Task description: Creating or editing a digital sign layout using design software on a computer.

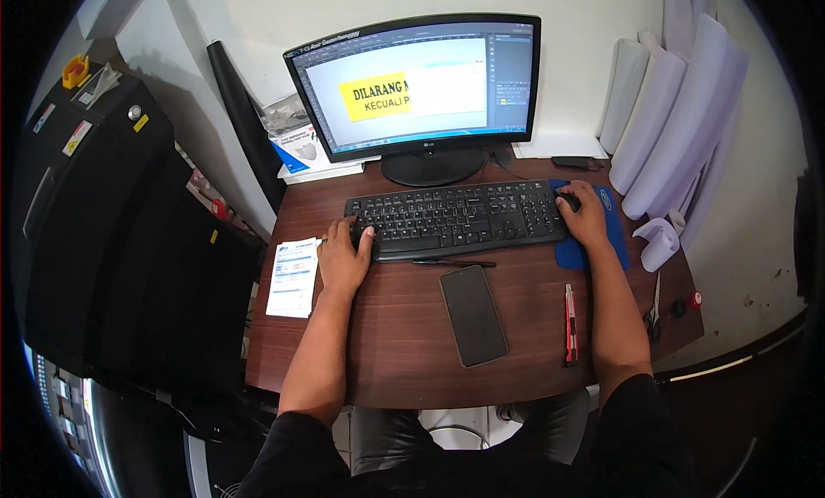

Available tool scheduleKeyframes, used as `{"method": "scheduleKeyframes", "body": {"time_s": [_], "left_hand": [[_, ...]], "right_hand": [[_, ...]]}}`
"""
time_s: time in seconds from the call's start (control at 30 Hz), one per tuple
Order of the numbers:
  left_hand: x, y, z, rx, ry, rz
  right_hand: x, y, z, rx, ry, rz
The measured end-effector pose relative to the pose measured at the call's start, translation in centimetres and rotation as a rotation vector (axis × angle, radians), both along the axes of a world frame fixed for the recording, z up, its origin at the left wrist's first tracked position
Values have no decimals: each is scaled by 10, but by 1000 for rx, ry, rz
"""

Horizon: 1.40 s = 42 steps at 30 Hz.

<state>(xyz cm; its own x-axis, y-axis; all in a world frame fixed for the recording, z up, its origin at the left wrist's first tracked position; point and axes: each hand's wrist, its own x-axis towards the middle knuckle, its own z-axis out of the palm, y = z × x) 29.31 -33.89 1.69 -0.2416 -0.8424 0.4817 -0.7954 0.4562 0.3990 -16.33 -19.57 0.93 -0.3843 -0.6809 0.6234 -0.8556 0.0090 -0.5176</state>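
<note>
My left hand (345, 256) rests at the left end of a black keyboard (455, 216), its fingers spread over the edge keys and its thumb apart. Over a blue mouse pad (612, 240), my right hand (588, 213) is curled round a dark computer mouse (568, 201), which it mostly hides. Behind the keyboard stands a monitor (447, 90) with a yellow sign layout on a white page. A stack of printed slips (292, 279) lies just left of my left hand.
On the brown desk (395, 343) lie a dark phone (474, 316), a black pen (455, 262), a red cutter knife (571, 322) and scissors (655, 309). White paper rolls (679, 111) lean at the right. A large black machine (129, 223) stands at the left.
</note>
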Motion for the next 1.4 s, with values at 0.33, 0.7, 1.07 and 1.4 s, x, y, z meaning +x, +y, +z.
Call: {"method": "scheduleKeyframes", "body": {"time_s": [0.33,0.7,1.07,1.4], "left_hand": [[8,-7,1,-32,69,-32],[5,-3,1,35,69,-2],[2,-4,1,34,43,13],[6,-5,-3,22,50,4]], "right_hand": [[12,-2,15,-66,228,-23],[-4,-2,3,-41,32,-86],[-9,-1,0,38,49,-98],[-6,-3,-2,33,42,-121]]}}
